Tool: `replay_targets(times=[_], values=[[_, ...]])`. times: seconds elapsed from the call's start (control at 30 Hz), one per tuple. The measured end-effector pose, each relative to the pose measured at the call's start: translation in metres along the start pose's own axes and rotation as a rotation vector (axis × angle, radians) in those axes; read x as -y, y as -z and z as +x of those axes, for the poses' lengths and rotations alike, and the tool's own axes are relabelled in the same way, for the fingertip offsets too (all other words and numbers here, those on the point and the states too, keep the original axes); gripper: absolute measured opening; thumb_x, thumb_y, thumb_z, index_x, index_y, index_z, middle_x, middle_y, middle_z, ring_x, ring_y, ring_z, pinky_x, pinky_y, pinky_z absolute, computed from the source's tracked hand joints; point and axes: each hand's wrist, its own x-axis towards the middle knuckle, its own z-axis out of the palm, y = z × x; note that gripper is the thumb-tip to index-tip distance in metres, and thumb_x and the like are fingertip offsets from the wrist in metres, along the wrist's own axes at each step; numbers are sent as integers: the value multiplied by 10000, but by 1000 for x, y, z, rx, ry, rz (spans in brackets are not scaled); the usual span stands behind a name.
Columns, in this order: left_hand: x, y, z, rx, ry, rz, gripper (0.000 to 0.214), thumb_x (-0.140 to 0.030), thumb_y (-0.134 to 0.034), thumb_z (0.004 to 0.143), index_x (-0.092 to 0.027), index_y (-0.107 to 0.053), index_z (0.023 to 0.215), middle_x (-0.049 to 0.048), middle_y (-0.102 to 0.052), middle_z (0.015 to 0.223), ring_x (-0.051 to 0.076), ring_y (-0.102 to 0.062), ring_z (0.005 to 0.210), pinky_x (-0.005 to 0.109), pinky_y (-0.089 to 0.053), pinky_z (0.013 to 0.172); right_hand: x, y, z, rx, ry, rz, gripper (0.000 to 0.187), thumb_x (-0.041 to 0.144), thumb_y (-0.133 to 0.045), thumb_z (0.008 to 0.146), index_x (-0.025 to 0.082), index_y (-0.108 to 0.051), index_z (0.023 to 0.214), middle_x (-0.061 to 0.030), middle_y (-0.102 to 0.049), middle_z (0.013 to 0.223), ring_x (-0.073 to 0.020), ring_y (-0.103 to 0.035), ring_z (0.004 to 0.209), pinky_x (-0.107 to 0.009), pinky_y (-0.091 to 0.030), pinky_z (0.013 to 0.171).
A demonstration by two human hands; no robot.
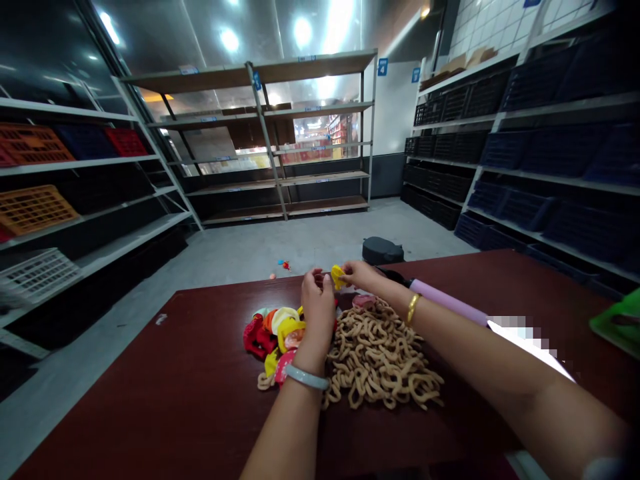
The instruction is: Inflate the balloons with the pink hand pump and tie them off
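Note:
My left hand [318,300] is raised over a dark red table [190,400], its fingers pinched together on something small and dark red that I cannot name. My right hand [358,273] is just to its right, fingers closed on a small yellow piece [338,276]. Below the hands lies a heap of tan rope-like loops [383,363]. To the left of that heap sits a pile of coloured pieces [273,330] in red, yellow, orange and pink. A pale bangle is on my left wrist, a gold one on my right.
A pink roll [447,301] lies on the table beyond my right wrist. A green object [617,323] sits at the table's right edge. A dark bag [383,251] and small bits rest on the grey floor. Shelving with crates lines both sides.

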Motion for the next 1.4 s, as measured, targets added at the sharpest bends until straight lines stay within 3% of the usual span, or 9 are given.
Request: replay_targets(times=[0.13, 0.27, 0.43, 0.67, 0.77, 0.97, 1.17, 1.27, 1.4], values=[[11, -14, 2, 57, 246, -301, 479, -383, -646, 775, -145, -497, 1164, 156, -593, 1138, 218, -591, 1031, 340, -460, 860, 18, 22, -12, 87, 23, 111, 137, 275, -666, 771, 167, -582, 779, 6, -636, 675, -110, -570, 564, -207, -460, 468], [-1, -17, -7, 414, 427, -684, 478, -415, -713, 706, -149, -554, 1071, 109, -659, 976, 178, -650, 807, 279, -501, 684, 32, 40, -38, 126, 67, 213, 178, 268, -712, 684, 185, -555, 700, 37, -611, 585, -94, -530, 492, -191, -426, 415], [-24, -6, -19, 660, 476, -613, 374, -408, -736, 668, -112, -611, 861, 24, -619, 624, 96, -544, 466, 174, -338, 411, 34, 56, -65, 85, 68, 273, 224, 319, -725, 650, 180, -557, 699, 18, -604, 574, -92, -522, 480, -197, -419, 425], [-38, 4, -25, 920, 608, -770, 285, -370, -725, 717, -106, -642, 784, 17, -582, 652, 44, -497, 477, 137, -294, 394, 18, 79, -83, -115, 42, 130, 347, 516, -541, 801, 174, -572, 853, -53, -661, 737, -115, -573, 573, -242, -465, 537], [-42, 9, -22, 847, 656, -998, 206, -296, -724, 735, -123, -623, 781, 5, -578, 669, 49, -532, 529, 130, -353, 432, -4, 105, -91, -221, -4, -77, 365, 503, -475, 840, 179, -580, 970, -96, -677, 930, -161, -623, 746, -275, -473, 633], [-32, 8, -9, 495, 810, -1257, 117, -206, -602, 839, -139, -638, 928, 35, -662, 816, 91, -639, 679, 160, -487, 546, -64, 137, -125, -216, -173, -575, 618, 423, -829, 429, 178, -651, 967, -152, -659, 1009, -352, -589, 980, -385, -426, 746], [-19, 11, 3, 213, 820, -1381, 143, -182, -507, 894, -123, -637, 910, 79, -702, 889, 154, -676, 869, 242, -548, 711, -58, 111, -122, -253, -129, -818, 554, 371, -647, 698, 193, -537, 1211, -153, -626, 1089, -291, -620, 915, -340, -414, 683], [-14, 17, 10, 90, 750, -1441, 154, -172, -487, 899, -128, -634, 891, 83, -706, 918, 158, -670, 920, 279, -540, 797, -29, 87, -115, -373, 100, -892, 623, 476, -573, 766, 239, -430, 1323, -130, -608, 1140, -264, -620, 901, -320, -413, 670], [-7, 24, 19, -15, 675, -1455, 202, -199, -436, 918, -149, -629, 888, 83, -698, 997, 153, -663, 946, 290, -523, 831, -4, 48, -118, -313, 345, -853, 607, 659, -479, 779, 293, -494, 1263, -72, -646, 1002, -231, -630, 799, -303, -406, 625]])
